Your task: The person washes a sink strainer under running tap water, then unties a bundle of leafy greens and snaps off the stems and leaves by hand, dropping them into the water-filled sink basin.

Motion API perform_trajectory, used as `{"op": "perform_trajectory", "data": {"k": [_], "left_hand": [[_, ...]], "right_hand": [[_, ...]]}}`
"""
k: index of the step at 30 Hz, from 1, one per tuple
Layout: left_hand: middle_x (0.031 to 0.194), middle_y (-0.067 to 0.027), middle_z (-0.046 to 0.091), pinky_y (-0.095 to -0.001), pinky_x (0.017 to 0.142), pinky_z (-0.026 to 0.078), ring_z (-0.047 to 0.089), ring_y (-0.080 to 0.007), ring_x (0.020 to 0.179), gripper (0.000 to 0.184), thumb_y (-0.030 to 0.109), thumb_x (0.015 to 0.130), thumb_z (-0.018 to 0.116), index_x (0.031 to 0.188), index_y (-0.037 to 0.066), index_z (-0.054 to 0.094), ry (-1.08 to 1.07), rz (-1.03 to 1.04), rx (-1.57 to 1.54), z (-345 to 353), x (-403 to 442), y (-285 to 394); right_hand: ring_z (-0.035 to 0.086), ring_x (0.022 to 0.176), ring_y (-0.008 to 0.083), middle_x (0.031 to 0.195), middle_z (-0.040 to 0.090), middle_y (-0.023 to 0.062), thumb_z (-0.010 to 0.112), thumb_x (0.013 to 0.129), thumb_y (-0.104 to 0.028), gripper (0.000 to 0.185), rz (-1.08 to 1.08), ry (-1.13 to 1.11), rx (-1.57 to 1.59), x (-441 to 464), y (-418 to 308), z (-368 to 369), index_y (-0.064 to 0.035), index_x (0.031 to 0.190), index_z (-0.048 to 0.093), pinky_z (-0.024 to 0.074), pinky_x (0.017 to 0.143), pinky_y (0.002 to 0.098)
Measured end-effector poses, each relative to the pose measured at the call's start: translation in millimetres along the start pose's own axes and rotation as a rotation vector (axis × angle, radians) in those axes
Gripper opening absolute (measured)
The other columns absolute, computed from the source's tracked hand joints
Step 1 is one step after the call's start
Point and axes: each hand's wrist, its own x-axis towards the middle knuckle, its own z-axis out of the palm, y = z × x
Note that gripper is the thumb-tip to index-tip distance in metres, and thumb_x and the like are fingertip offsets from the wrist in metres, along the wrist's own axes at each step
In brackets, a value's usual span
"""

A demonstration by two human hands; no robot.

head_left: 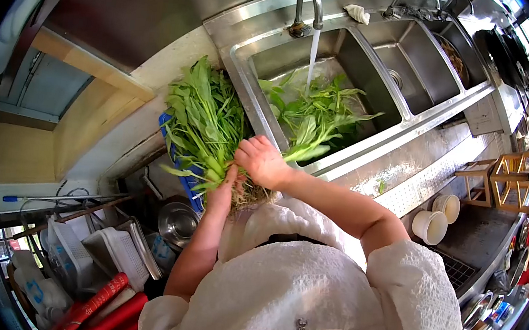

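A large bunch of long-stemmed leafy greens (208, 117) lies in a blue basket (193, 185) left of the sink. My left hand (222, 189) is closed around the stems at its near end, just above a tangle of pale brown roots (248, 195). Close beside it, my right hand (260, 161) has its fingers curled in on the greens; its palm is turned away, so the exact grip is partly hidden. More loose greens (321, 116) lie in the left sink basin (365, 66), with some stems reaching over the rim towards my right wrist.
Water runs from the faucet (318, 24) into the left basin. A white cloth (358, 14) sits on the sink's back ledge. Below left are a metal bowl (178, 220) and white plastic baskets (116, 252). White buckets (429, 227) and wooden stools (509, 181) stand to the right.
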Motion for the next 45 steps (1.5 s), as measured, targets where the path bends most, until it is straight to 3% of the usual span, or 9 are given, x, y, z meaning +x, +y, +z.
{"op": "perform_trajectory", "data": {"k": [5,8,13,22,29,35,40,44,45], "left_hand": [[0.066,-0.0046,0.053,-0.024,0.04,0.038,0.046,-0.0104,0.048,0.017,0.016,0.083,0.054,0.096,0.007,0.051,0.145,-0.047,-0.085,-7.4,3.0,-0.1],[0.066,-0.005,0.052,-0.0227,0.042,0.038,0.045,-0.0092,0.05,0.017,0.016,0.084,0.051,0.096,0.004,0.05,0.135,0.033,-0.121,-16.8,-4.2,10.7],[0.066,-0.0038,0.051,-0.024,0.047,0.033,0.042,-0.0107,0.052,0.017,0.019,0.084,0.052,0.094,0.006,0.052,0.158,-0.034,-0.348,-64.8,-1.9,0.0],[0.069,-0.0023,0.049,-0.0237,0.05,0.031,0.041,-0.0107,0.056,0.02,0.021,0.084,0.052,0.096,0.006,0.051,0.209,-0.139,-0.398,-96.8,5.8,-27.8],[0.067,-0.003,0.05,-0.0251,0.049,0.035,0.042,-0.0112,0.054,0.016,0.017,0.085,0.051,0.096,0.005,0.051,0.294,-0.142,-0.407,-83.2,3.9,-23.7],[0.068,-0.0028,0.049,-0.0249,0.048,0.034,0.042,-0.011,0.055,0.016,0.018,0.085,0.05,0.096,0.005,0.051,0.223,-0.082,-0.43,-66.0,-1.3,-24.8],[0.066,-0.0028,0.049,-0.0244,0.048,0.035,0.043,-0.0109,0.055,0.016,0.018,0.084,0.052,0.095,0.005,0.052,0.191,-0.08,-0.419,-49.1,-0.5,-17.7],[0.066,-0.0026,0.05,-0.0229,0.05,0.034,0.043,-0.0104,0.055,0.019,0.02,0.084,0.052,0.095,0.005,0.052,0.219,-0.121,-0.435,-22.3,-4.0,-20.7],[0.066,-0.0026,0.05,-0.0229,0.05,0.034,0.043,-0.0104,0.055,0.019,0.02,0.084,0.052,0.095,0.005,0.052,0.218,-0.119,-0.436,-24.2,-2.7,-24.3]], "right_hand": [[0.052,0.079,0.0246,0.083,0.05,0.0091,0.049,0.068,-0.004,0.012,0.435,-0.159,0.094,13.6,4.1,28.5,-0.0077,0.079,0.052,0.0391,0.069,0.0352],[0.055,0.059,0.0249,0.073,0.053,0.0128,0.049,0.075,-0.008,0.004,0.737,0.325,0.033,11.3,94.5,27.4,-0.0053,0.078,0.05,0.0452,0.051,0.0357],[0.055,0.078,0.025,0.089,0.053,0.0068,0.049,0.076,-0.014,0.023,0.526,0.294,-0.524,-25.6,212.6,-27.2,-0.0118,0.099,0.053,0.0434,0.065,0.0365],[0.049,0.098,0.0223,0.094,0.057,0.0038,0.052,0.072,-0.014,0.02,0.183,-0.512,0.098,-47.0,139.2,25.6,-0.0198,0.089,0.061,0.0311,0.091,0.037],[0.049,0.098,0.0223,0.094,0.056,0.0049,0.051,0.075,-0.02,0.013,0.224,-0.549,0.087,-60.0,137.4,36.1,-0.0157,0.083,0.06,0.0332,0.089,0.0395],[0.055,0.069,0.0324,0.073,0.057,0.0153,0.049,0.076,-0.022,0.019,0.511,-0.473,0.543,-67.1,156.6,24.6,-0.0054,0.081,0.057,0.0426,0.065,0.0404],[0.055,0.07,0.0311,0.077,0.058,0.0169,0.05,0.077,-0.024,0.021,0.471,-0.566,0.247,-77.0,153.8,24.9,-0.0043,0.08,0.058,0.0424,0.066,0.0384],[0.043,0.051,0.0153,0.064,0.05,0.0045,0.051,0.08,-0.024,0.02,1.476,0.025,1.132,-80.7,203.9,32.5,-0.0052,0.083,0.057,0.0358,0.049,0.0278],[0.051,0.06,0.0201,0.07,0.055,0.0071,0.047,0.081,-0.027,0.029,1.663,0.269,1.02,-78.4,217.9,22.3,-0.0018,0.085,0.06,0.04,0.06,0.0363]]}}
